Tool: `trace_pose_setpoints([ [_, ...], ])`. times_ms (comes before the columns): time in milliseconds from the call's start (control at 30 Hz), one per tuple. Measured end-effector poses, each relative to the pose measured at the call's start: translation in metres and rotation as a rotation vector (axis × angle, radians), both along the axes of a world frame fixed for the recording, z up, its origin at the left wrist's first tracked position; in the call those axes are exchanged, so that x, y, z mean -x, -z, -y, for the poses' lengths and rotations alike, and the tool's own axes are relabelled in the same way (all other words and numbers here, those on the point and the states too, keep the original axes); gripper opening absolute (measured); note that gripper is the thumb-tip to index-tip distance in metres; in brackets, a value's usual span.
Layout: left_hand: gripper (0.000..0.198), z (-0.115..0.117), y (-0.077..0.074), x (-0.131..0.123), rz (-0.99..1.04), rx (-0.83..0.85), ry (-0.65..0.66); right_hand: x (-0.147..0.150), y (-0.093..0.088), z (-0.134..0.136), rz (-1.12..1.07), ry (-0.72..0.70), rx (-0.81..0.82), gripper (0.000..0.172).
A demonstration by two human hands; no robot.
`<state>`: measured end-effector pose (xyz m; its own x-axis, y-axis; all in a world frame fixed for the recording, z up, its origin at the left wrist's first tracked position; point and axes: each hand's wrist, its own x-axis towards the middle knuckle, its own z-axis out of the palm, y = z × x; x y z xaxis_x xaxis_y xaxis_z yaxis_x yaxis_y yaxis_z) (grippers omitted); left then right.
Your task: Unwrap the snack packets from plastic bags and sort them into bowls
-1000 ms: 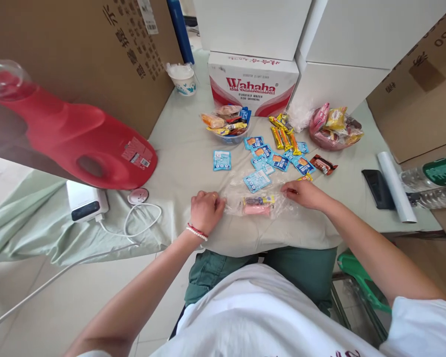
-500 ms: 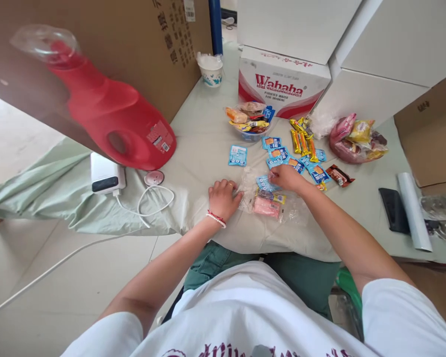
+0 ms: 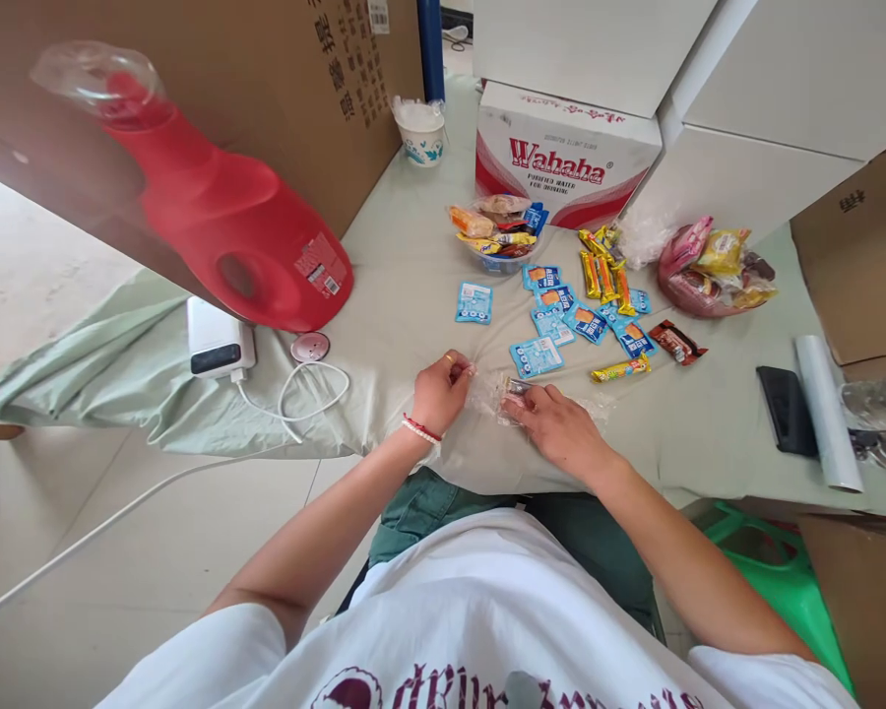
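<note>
My left hand (image 3: 441, 392) pinches the left edge of a clear plastic bag (image 3: 485, 394) near the table's front. My right hand (image 3: 561, 423) closes over a pink packet (image 3: 515, 406) lying on or in the bag, which I cannot tell, and covers most of it. A small dark-and-yellow wrapper shows beside its fingertips. Just beyond the hands lies a blue snack packet (image 3: 537, 356), with several more blue packets (image 3: 586, 322) behind it. A yellow snack stick (image 3: 620, 368) lies to the right of them.
Snack-filled bowls, one clear (image 3: 498, 258) and one pink (image 3: 683, 281), stand farther back. A large red jug (image 3: 251, 236) and a white power bank (image 3: 220, 340) are at left. A phone (image 3: 785, 409) and a plastic roll (image 3: 827, 414) lie right.
My right hand has come back from the blue packets onto the pink packet. My left hand has gone from lying flat to pinching the bag's edge. The yellow stick now lies apart at right.
</note>
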<state>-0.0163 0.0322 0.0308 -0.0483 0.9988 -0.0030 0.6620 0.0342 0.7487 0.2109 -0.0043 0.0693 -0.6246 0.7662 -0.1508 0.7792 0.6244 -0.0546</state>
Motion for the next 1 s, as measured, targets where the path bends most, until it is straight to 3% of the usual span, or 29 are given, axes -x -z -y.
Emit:
trace_pose_setpoints([
  [100, 0.013, 0.008, -0.011, -0.022, 0.173, -0.010, 0.040, 0.003, 0.009, 0.000, -0.080, 0.049, -0.003, 0.042],
  [167, 0.013, 0.012, -0.015, -0.043, 0.173, -0.031, 0.113, 0.005, 0.014, 0.002, -0.148, 0.086, 0.010, 0.041],
  [300, 0.029, 0.020, -0.012, -0.072, -0.053, -0.127, 0.278, -0.002, 0.026, 0.020, -0.375, 0.123, 0.010, 0.047],
  [400, 0.041, 0.032, -0.003, -0.076, -0.224, -0.233, 0.381, -0.020, 0.033, 0.047, -0.559, 0.129, 0.030, 0.055],
  [467, 0.048, 0.041, 0.003, -0.075, -0.347, -0.267, 0.418, -0.035, 0.036, 0.064, -0.663, 0.195, 0.074, 0.049],
  [567, 0.056, 0.052, 0.009, -0.076, -0.521, -0.274, 0.436, -0.055, 0.038, 0.074, -0.785, 0.522, 0.025, 0.039],
  [633, 0.058, 0.055, 0.013, -0.079, -0.598, -0.270, 0.428, -0.063, 0.039, 0.067, -0.740, 0.790, -0.141, 0.045],
  [700, 0.059, 0.056, 0.015, -0.081, -0.643, -0.263, 0.415, -0.066, 0.040, 0.055, -0.596, 0.918, -0.262, 0.057],
  [767, 0.058, 0.056, 0.017, -0.083, -0.667, -0.266, 0.405, -0.067, 0.038, 0.045, -0.478, 0.880, -0.225, 0.053],
  [833, 0.058, 0.055, 0.019, -0.083, -0.671, -0.277, 0.402, -0.068, 0.030, 0.039, -0.440, 0.811, -0.103, 0.034],
  [900, 0.059, 0.055, 0.021, -0.083, -0.655, -0.286, 0.402, -0.069, 0.016, 0.035, -0.463, 0.794, 0.026, 0.023],
  [1000, 0.059, 0.056, 0.021, -0.082, -0.613, -0.298, 0.406, -0.061, -0.009, 0.020, -0.526, 0.793, 0.103, 0.022],
])
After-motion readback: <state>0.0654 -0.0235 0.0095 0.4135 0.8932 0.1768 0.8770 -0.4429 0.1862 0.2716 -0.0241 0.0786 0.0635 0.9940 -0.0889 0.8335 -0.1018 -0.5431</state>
